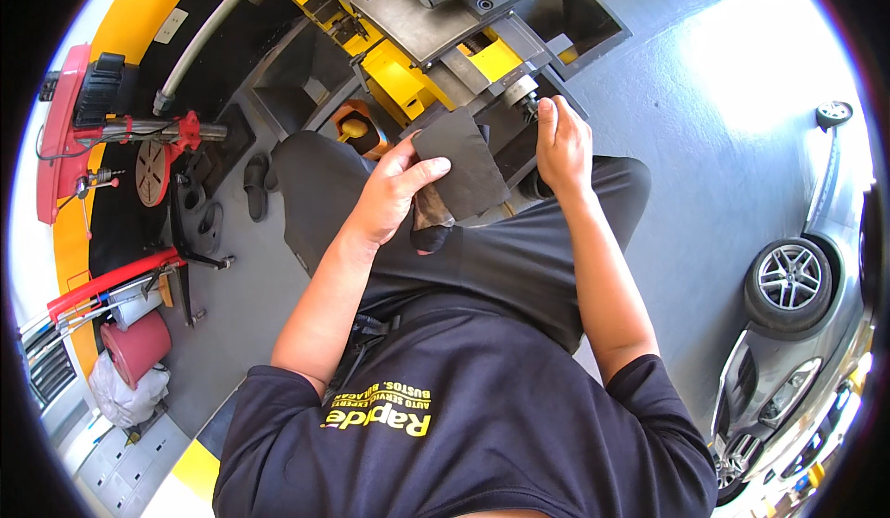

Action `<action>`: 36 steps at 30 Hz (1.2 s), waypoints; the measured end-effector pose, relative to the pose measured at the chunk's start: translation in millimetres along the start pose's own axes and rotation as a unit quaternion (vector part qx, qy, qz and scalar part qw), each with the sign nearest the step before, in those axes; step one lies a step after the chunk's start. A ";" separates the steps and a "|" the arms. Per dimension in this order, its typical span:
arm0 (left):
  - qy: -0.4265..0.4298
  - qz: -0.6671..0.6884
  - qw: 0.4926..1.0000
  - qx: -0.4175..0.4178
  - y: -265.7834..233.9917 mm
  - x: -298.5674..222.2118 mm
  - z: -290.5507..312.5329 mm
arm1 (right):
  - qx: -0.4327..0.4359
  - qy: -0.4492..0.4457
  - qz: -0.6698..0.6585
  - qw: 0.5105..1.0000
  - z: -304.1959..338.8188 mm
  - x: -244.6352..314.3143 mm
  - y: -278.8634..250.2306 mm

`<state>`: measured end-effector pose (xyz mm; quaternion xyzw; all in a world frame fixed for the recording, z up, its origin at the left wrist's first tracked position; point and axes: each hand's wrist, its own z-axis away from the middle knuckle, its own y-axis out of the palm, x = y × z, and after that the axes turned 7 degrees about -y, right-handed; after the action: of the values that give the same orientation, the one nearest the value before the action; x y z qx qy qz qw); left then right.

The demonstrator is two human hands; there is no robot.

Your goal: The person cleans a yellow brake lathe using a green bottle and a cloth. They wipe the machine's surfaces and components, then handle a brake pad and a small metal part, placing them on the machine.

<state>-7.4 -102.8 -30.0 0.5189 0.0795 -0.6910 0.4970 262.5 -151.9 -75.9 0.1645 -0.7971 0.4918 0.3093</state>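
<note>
My left hand (394, 193) pinches a stiff-looking dark grey square sheet (468, 164), thumb on top; it resembles sandpaper, but its kind is unclear. Below the sheet hangs a stained brownish, dark-ended piece (432, 214), perhaps a rag, partly covered. My right hand (564, 147) is raised with curled fingers beside the silver dial (520, 91) and dark crank end of a yellow-and-grey machine. Whatever those fingers grip, if anything, is hidden behind the hand. The machine's flat metal table (417, 12) lies beyond both hands.
My legs (324, 193) straddle the machine's base. At left stand a red drill press (69, 138) and a red-topped rack (120, 281). Black slippers (256, 189) lie on the grey floor. A silver car (788, 360) with its wheel turned stands at right.
</note>
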 end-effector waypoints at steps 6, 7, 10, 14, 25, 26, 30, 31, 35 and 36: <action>0.000 0.025 1.000 0.009 7.3 -6.9 2.4 | 0.111 0.367 -0.513 0.768 -5.7 -8.0 9.5; -0.005 0.028 1.000 0.007 6.1 -6.0 2.9 | 0.148 0.434 -0.661 0.594 -6.6 -7.0 7.6; -0.013 0.024 1.000 0.013 5.3 -5.9 -1.7 | 0.166 0.429 -0.717 0.524 0.3 -18.5 9.2; -0.001 0.009 1.000 0.016 7.7 -7.1 2.0 | 0.095 0.393 -0.443 0.801 5.7 8.8 1.6; 0.015 -0.012 1.000 0.018 4.2 -10.8 -0.9 | 0.026 0.154 -0.160 0.975 2.2 -10.2 12.3; 0.019 -0.015 1.000 0.015 5.3 -12.5 -1.6 | 0.033 0.164 -0.170 0.971 1.6 -15.0 12.3; 0.012 -0.024 1.000 0.003 5.8 -12.7 -8.3 | 0.063 0.220 -0.245 0.942 -0.1 -31.0 11.8; 0.011 -0.018 1.000 0.006 5.3 -14.2 -10.0 | 0.073 0.245 -0.259 0.932 -1.0 -30.3 12.4; 0.006 -0.017 1.000 0.011 8.3 -17.7 -13.0 | 0.178 0.377 -0.487 0.768 -6.6 -21.5 7.0; 0.006 -0.022 1.000 0.010 9.0 -17.5 -13.7 | 0.217 0.407 -0.574 0.676 -7.6 -19.0 4.5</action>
<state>7.8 -88.1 -18.6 0.5262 0.0868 -0.6994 0.4757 276.8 -143.9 -88.9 0.4358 -0.2117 0.3952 0.7804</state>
